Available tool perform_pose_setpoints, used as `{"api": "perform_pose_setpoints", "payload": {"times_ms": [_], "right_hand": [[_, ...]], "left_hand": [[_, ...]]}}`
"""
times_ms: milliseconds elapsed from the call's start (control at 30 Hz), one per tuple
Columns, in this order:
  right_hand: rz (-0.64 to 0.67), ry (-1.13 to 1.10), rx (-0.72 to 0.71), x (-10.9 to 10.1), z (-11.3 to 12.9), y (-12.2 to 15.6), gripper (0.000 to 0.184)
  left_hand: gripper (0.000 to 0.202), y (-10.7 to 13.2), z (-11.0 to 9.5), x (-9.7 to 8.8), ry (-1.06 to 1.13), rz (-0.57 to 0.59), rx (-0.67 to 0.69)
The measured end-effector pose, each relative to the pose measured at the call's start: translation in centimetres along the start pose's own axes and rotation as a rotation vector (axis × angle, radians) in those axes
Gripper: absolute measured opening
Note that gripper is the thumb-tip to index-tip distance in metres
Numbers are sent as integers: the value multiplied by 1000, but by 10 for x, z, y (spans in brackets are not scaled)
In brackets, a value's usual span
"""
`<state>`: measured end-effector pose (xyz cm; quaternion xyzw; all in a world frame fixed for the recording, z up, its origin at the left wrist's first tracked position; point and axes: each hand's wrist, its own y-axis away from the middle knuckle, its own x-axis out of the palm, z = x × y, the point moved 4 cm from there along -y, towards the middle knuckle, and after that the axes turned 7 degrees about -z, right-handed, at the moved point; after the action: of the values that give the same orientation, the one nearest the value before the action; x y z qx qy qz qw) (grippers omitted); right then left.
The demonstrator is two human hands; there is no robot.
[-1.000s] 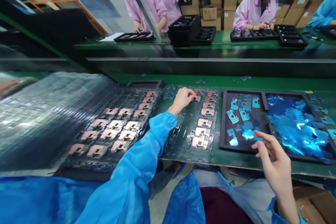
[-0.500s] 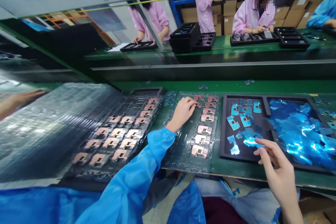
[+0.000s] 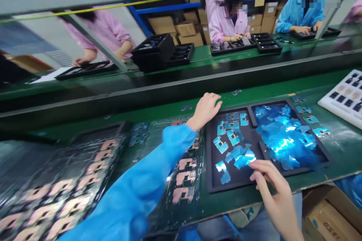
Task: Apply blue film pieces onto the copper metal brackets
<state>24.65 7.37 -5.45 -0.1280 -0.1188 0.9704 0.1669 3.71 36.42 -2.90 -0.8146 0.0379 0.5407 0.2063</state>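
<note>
My left hand (image 3: 206,110) hangs over the far left corner of the black tray (image 3: 209,165), thumb apart from the fingers, with nothing visible in it. My right hand (image 3: 275,196) hovers at the tray's near side, its index finger and thumb slightly apart beside a small heap of blue film (image 3: 240,157). Whether a fingertip touches the film is unclear. Several blue-covered circuit boards (image 3: 233,137) lie in the tray's left compartment. Under my left forearm, a clear plastic tray (image 3: 198,180) holds copper-coloured boards (image 3: 185,178); the sleeve hides part of it.
A large pile of blue film (image 3: 288,135) fills the right compartment. More copper-coloured boards sit in another clear tray (image 3: 113,169) at left. Loose blue boards (image 3: 311,119) lie right, near a white rack (image 3: 343,96). Co-workers (image 3: 229,19) sit across the bench; a cardboard box (image 3: 330,214) stands below.
The view has turned right. My left hand has left the copper-coloured boards in the clear tray, moving right to the black tray's far corner, its fingers spreading. My right hand stays near the film heap.
</note>
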Motion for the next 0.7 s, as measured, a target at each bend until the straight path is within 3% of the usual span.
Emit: {"api": "perform_pose_setpoints", "payload": {"times_ms": [100, 167, 267, 367, 433, 500, 567, 633, 700], "right_hand": [[17, 8, -66, -6, -1, 8, 22], [-8, 9, -37, -9, -6, 13, 22], [-100, 5, 37, -11, -13, 14, 24], [-57, -25, 4, -11, -11, 7, 25], [-34, -48, -5, -11, -8, -2, 24], [-79, -68, 30, -12, -4, -12, 22], [-147, -102, 83, -8, 2, -24, 22], [-184, -154, 124, 1, 8, -34, 29], [-164, -216, 151, 15, 15, -42, 38]], "left_hand": [[29, -81, -31, 50, 41, 45, -69], [28, -113, -43, 76, 79, 72, -113], [29, -132, -53, 92, 161, 89, -147], [18, -128, -56, 78, 269, 80, -191], [13, -109, -57, 56, 360, 82, -224], [13, -72, -61, 28, 459, 110, -250], [18, -19, -69, -2, 595, 179, -272], [24, 44, -83, -28, 869, 292, -300], [25, 103, -94, -51, 977, 310, -385]]}}
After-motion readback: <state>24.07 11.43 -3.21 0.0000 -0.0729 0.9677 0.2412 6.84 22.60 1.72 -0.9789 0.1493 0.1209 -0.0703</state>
